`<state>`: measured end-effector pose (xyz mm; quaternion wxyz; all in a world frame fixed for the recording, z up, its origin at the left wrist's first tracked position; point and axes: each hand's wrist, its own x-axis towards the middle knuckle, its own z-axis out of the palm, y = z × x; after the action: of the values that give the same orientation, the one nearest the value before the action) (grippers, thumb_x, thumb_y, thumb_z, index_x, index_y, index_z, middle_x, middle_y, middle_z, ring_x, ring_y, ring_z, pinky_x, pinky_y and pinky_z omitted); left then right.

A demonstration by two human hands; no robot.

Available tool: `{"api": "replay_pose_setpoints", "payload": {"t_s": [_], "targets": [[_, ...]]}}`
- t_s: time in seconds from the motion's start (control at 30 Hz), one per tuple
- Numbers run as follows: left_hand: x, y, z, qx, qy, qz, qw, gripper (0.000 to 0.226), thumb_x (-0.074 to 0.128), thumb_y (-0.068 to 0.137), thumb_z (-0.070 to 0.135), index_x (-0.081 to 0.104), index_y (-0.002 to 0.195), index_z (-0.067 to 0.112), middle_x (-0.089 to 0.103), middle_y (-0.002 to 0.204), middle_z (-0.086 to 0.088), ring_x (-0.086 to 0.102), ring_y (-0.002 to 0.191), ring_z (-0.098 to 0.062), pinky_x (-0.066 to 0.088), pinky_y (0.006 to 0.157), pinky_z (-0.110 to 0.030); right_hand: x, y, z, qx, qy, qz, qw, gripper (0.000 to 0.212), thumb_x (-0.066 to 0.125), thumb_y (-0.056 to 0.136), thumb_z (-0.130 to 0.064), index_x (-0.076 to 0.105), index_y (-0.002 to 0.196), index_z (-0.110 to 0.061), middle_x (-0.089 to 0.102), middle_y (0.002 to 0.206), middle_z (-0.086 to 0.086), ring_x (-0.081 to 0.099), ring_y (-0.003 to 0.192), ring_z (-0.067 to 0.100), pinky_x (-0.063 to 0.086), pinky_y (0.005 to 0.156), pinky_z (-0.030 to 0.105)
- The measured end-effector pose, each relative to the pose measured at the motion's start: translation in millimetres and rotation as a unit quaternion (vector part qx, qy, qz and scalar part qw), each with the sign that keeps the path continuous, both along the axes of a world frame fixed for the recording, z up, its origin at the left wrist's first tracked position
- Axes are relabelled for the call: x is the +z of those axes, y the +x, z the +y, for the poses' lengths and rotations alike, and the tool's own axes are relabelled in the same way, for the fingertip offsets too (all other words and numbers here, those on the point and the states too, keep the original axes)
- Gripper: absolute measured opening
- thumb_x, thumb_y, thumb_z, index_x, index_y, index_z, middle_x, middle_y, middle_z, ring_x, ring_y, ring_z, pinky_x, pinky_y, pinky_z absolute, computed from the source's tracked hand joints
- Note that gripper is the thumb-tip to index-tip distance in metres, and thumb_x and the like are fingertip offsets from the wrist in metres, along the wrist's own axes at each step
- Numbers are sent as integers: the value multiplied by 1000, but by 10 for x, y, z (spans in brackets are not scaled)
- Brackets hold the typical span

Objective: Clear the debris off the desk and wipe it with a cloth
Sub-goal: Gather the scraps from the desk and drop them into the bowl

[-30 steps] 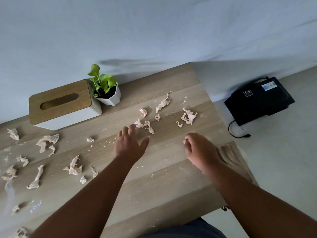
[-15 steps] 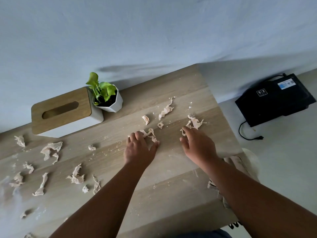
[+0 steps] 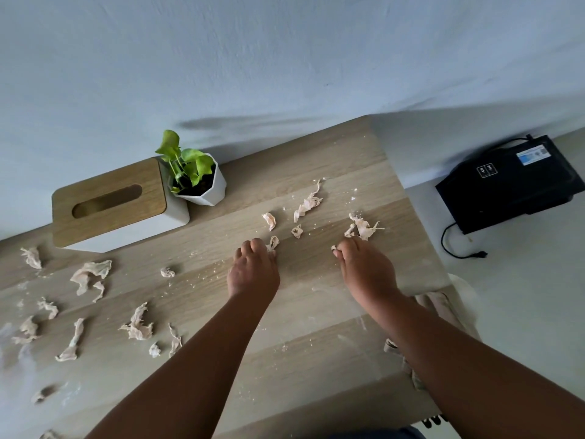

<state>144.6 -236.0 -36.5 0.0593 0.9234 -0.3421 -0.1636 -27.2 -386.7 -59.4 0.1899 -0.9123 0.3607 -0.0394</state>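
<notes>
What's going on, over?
Left hand and right hand each pinching paper scraps. Desk littered, unwiped. Nothing blocking.

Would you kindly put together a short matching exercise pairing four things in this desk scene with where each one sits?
Things:
1. tissue box
2. potted plant
3. black device
4. left hand

Places:
A. on the floor, right of the desk
B. at the desk's back edge, left of the white pot
C. on the desk among paper scraps, fingers curled on one
D. between the wooden-lidded box and the scraps

Pairs: 1-B, 2-D, 3-A, 4-C
</notes>
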Motion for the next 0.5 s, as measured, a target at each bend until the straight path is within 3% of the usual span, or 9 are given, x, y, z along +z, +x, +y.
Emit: {"api": "replay_pose_setpoints", "payload": {"t_s": [0.17, 0.3, 0.5], "targets": [[18, -26, 79, -10, -16, 18, 1000, 31, 44, 103, 23, 50, 119, -3, 57, 116, -21, 57, 107, -36, 52, 88, -46, 0, -34, 37, 26, -42, -5, 999, 9, 66, 92, -17, 58, 90, -14, 59, 83, 6, 59, 68, 31, 43, 51, 35], [33, -41, 159, -14, -70, 35, 997, 18, 54, 94, 4, 55, 108, -9, 62, 103, -29, 60, 95, -47, 50, 82, -52, 46, -81, 61, 8, 1, -31, 999, 21, 72, 80, -9, 54, 91, -13, 60, 82, 9, 60, 64, 34, 45, 50, 34], [30, -6, 291, 5, -94, 79, 992, 9, 53, 94, 6, 53, 103, 2, 62, 99, -22, 60, 87, -44, 40, 69, -39, 103, -131, 100, -10, 64, -9, 998, 20, 62, 86, -7, 62, 106, -8, 64, 98, 13, 64, 84, 37, 51, 69, 40]]}}
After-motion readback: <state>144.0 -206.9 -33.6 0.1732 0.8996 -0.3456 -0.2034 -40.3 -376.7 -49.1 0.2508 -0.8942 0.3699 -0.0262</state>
